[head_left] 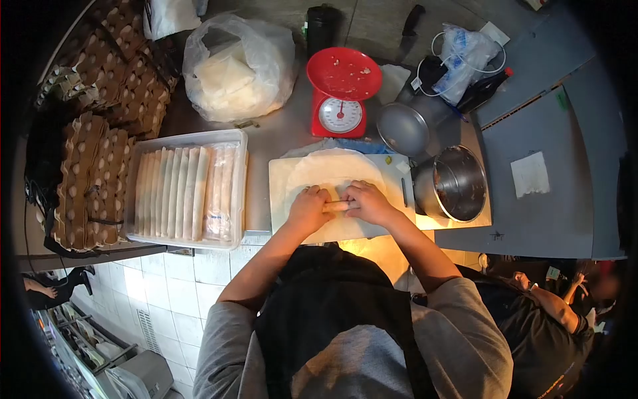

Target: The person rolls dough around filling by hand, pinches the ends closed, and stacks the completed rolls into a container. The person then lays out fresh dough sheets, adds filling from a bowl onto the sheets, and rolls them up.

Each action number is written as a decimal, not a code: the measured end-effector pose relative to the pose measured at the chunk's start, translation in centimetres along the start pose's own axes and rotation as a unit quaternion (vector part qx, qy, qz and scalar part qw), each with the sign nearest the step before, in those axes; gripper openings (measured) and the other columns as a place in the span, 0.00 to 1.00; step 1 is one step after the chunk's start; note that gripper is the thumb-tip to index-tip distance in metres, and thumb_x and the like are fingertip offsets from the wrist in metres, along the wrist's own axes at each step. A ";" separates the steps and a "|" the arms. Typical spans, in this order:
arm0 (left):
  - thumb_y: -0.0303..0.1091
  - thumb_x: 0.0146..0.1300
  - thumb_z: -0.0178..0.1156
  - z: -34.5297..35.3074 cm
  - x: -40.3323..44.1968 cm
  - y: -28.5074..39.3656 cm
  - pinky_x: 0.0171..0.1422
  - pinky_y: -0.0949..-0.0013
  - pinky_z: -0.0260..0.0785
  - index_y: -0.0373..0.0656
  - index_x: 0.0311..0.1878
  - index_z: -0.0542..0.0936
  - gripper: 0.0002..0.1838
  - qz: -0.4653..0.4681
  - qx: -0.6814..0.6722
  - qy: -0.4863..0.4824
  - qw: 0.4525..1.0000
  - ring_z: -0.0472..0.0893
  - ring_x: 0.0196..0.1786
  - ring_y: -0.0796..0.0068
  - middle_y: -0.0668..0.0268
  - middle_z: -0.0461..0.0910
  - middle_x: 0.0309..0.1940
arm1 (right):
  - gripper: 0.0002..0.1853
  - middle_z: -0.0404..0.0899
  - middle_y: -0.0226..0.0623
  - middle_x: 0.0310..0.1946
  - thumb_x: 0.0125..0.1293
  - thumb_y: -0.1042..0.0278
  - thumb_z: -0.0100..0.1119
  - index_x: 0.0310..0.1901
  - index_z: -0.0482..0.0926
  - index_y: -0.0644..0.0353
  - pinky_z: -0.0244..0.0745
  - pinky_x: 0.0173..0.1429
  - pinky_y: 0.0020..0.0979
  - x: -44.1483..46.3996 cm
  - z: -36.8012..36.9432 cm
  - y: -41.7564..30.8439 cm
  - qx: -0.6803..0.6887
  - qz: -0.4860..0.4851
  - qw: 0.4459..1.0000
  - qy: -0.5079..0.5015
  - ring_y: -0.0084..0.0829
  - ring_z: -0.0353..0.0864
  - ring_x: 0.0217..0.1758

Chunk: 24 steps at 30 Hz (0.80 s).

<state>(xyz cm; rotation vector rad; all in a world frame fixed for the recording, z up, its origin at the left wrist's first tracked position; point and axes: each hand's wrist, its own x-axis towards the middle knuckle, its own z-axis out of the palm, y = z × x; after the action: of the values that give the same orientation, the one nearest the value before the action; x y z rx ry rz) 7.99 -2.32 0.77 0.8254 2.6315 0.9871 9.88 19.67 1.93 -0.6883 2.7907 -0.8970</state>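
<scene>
Plastic tub (240,189) of pale rolls (171,193)

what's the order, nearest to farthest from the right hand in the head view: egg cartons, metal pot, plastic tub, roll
1. Roll, gripped by the right hand
2. Metal pot, to the right
3. Plastic tub, to the left
4. Egg cartons, far left, past the tub

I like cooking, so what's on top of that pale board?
A thin, round sheet, a small green bit, and a log-shaped piece held by the left hand and right hand. The sheet hides the middle of the board, and fingers partly hide the piece.
</scene>
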 end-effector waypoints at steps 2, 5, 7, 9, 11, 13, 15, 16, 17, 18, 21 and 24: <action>0.36 0.44 0.74 -0.4 -1.1 -1.1 0.53 0.56 0.72 0.44 0.37 0.80 0.17 0.000 -0.003 0.034 0.999 0.79 0.46 0.54 0.59 0.79 0.38 | 0.20 0.77 0.34 0.36 0.42 0.65 0.77 0.36 0.77 0.55 0.71 0.49 0.39 -1.5 -1.1 0.4 -0.008 0.031 0.999 0.007 0.40 0.77 0.45; 0.36 0.46 0.74 -2.2 -2.9 -2.1 0.53 0.55 0.71 0.43 0.38 0.81 0.17 -0.006 0.001 0.059 0.998 0.79 0.45 0.54 0.60 0.79 0.37 | 0.21 0.77 0.32 0.36 0.43 0.62 0.78 0.36 0.77 0.54 0.71 0.48 0.38 -3.9 -2.7 2.6 -0.032 0.040 0.998 0.025 0.39 0.78 0.44; 0.36 0.48 0.74 -2.8 -2.8 -2.8 0.54 0.55 0.71 0.43 0.39 0.81 0.16 -0.018 -0.018 0.012 1.000 0.79 0.46 0.54 0.60 0.80 0.39 | 0.21 0.78 0.33 0.37 0.43 0.62 0.78 0.37 0.78 0.55 0.72 0.47 0.38 -4.0 -3.2 3.8 0.010 0.067 0.998 -0.014 0.39 0.79 0.43; 0.37 0.49 0.73 -3.6 -2.1 -3.2 0.54 0.55 0.71 0.43 0.40 0.81 0.16 -0.062 -0.056 -0.032 0.996 0.79 0.48 0.55 0.59 0.80 0.41 | 0.20 0.78 0.33 0.38 0.45 0.62 0.78 0.39 0.80 0.55 0.73 0.48 0.38 -3.2 -3.9 4.2 0.063 0.129 0.988 -0.049 0.40 0.80 0.42; 0.37 0.51 0.71 -4.4 -1.0 -3.3 0.54 0.56 0.71 0.44 0.42 0.82 0.15 -0.134 -0.112 -0.073 0.982 0.79 0.51 0.56 0.59 0.81 0.44 | 0.18 0.79 0.35 0.39 0.48 0.62 0.76 0.40 0.81 0.56 0.74 0.49 0.38 -2.5 -5.1 4.0 0.127 0.229 0.962 -0.079 0.41 0.80 0.42; 0.36 0.54 0.69 -5.3 -0.5 -2.1 0.61 0.57 0.69 0.44 0.47 0.82 0.17 -0.089 -0.018 0.000 0.996 0.77 0.56 0.56 0.58 0.80 0.49 | 0.17 0.80 0.36 0.41 0.52 0.64 0.73 0.42 0.81 0.57 0.74 0.50 0.38 -2.3 -5.0 3.5 0.022 0.155 0.986 0.054 0.41 0.80 0.44; 0.36 0.56 0.67 -4.6 -0.2 -1.5 0.67 0.57 0.65 0.43 0.52 0.80 0.20 -0.011 0.053 0.056 0.997 0.75 0.61 0.57 0.57 0.78 0.55 | 0.15 0.80 0.37 0.48 0.57 0.68 0.68 0.47 0.81 0.58 0.73 0.58 0.40 -1.8 -4.5 2.3 -0.054 0.098 0.988 0.109 0.42 0.79 0.52; 0.36 0.58 0.66 -3.3 -0.2 -1.4 0.71 0.57 0.61 0.42 0.56 0.78 0.22 0.044 0.076 0.075 0.993 0.73 0.64 0.57 0.56 0.76 0.58 | 0.17 0.79 0.38 0.52 0.57 0.68 0.67 0.49 0.80 0.57 0.71 0.61 0.41 -1.7 -3.8 1.7 -0.066 0.059 0.991 0.103 0.42 0.77 0.56; 0.36 0.59 0.64 -2.2 -0.5 -1.3 0.74 0.57 0.58 0.41 0.60 0.77 0.24 0.098 0.099 0.093 0.986 0.71 0.67 0.57 0.55 0.74 0.61 | 0.19 0.77 0.38 0.55 0.57 0.68 0.67 0.52 0.79 0.57 0.69 0.65 0.42 -2.0 -3.0 1.0 -0.077 0.020 0.992 0.097 0.42 0.75 0.59; 0.35 0.60 0.63 -1.6 -1.0 -0.8 0.76 0.56 0.55 0.40 0.62 0.74 0.26 0.098 0.079 0.063 0.990 0.69 0.69 0.57 0.55 0.73 0.63 | 0.21 0.76 0.38 0.58 0.57 0.69 0.66 0.54 0.78 0.56 0.67 0.68 0.43 -2.5 -2.2 0.4 -0.088 -0.019 0.992 0.091 0.41 0.73 0.63; 0.35 0.62 0.60 -0.2 -3.8 0.3 0.80 0.54 0.48 0.36 0.70 0.65 0.33 0.103 0.060 -0.005 0.993 0.61 0.75 0.58 0.54 0.64 0.71 | 0.34 0.67 0.40 0.68 0.56 0.67 0.66 0.66 0.68 0.59 0.57 0.75 0.46 -5.7 -1.0 -0.8 -0.166 0.003 0.986 0.033 0.44 0.64 0.71; 0.34 0.63 0.60 0.9 -5.8 0.2 0.80 0.53 0.47 0.37 0.71 0.63 0.34 0.125 0.064 0.004 0.990 0.59 0.76 0.58 0.55 0.61 0.73 | 0.40 0.63 0.44 0.70 0.56 0.61 0.67 0.70 0.63 0.63 0.53 0.77 0.48 -7.2 -0.7 -1.1 -0.181 0.007 0.983 0.013 0.46 0.60 0.74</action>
<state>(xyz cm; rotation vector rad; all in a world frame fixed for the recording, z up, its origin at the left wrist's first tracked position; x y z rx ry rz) 13.17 -5.03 0.26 1.2085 2.6665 0.8838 16.53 22.56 3.10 -0.7024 3.0099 -0.3964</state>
